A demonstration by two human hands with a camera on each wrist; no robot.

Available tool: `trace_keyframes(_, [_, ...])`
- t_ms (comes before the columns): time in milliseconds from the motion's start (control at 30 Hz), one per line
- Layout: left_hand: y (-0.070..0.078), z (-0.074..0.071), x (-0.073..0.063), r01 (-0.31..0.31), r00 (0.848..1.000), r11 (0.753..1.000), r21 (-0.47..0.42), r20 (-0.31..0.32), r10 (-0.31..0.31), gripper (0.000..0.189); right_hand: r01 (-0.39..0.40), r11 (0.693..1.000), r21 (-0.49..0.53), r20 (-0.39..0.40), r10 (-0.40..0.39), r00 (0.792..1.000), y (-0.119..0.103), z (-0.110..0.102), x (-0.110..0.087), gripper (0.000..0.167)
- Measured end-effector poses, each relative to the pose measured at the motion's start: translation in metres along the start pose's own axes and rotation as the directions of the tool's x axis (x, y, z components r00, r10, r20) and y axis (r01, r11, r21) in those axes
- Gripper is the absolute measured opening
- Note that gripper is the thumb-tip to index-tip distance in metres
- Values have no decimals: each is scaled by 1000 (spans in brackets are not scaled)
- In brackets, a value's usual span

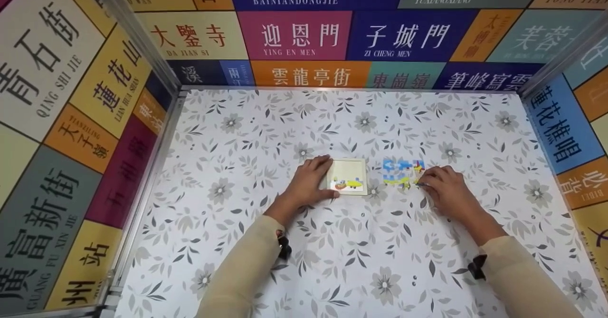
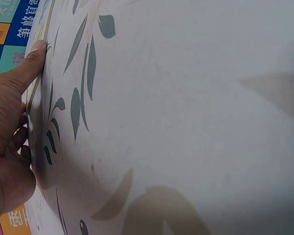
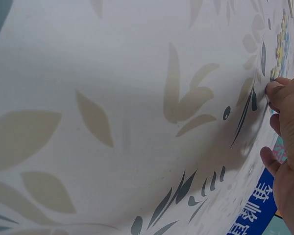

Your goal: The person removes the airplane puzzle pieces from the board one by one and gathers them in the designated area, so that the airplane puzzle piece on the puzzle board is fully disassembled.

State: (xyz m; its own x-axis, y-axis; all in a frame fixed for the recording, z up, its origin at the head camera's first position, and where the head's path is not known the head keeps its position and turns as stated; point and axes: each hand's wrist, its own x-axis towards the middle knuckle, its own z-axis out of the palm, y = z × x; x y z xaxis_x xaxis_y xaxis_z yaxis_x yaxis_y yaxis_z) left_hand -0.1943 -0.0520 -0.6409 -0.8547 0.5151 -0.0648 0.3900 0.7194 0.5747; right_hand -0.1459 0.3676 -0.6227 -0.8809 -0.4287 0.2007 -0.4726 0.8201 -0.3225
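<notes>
My left hand holds a small pale puzzle tray by its left side, fingers near the upper corner and thumb at the lower edge. Along the tray's bottom lie fitted puzzle pieces in yellow, red and blue; the rest of its base is bare. To the right is a cluster of loose jigsaw pieces, blue above and yellow below. My right hand is at the cluster's lower right, thumb and forefinger pinching a small puzzle piece, mostly hidden. In the right wrist view the fingertips meet beside the blurred pieces.
A white cloth with grey flowers and leaves covers the table. Panels with coloured Chinese street signs stand behind and on both sides. Each sleeve cuff carries a small black device.
</notes>
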Motion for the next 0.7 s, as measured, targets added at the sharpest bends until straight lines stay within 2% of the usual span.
trace_keyframes(233, [0,-2,0,-7,1000,1000,-11,5,7,101,37,999,5,-45,-37,998,-1,4,5,16])
trace_keyframes(367, [1,-2,-1,-9,1000,1000,-4,5,10,100,62,998,12,-73,-61,995,-6,7,12,20])
trace_keyframes(567, [0,-1,-1,-12,1000,1000,-15,8,12,100,101,994,46,-107,-95,990,-23,14,25,35])
trace_keyframes(700, [1,-1,0,-16,1000,1000,-19,5,16,99,78,993,89,-79,-71,994,-39,19,36,39])
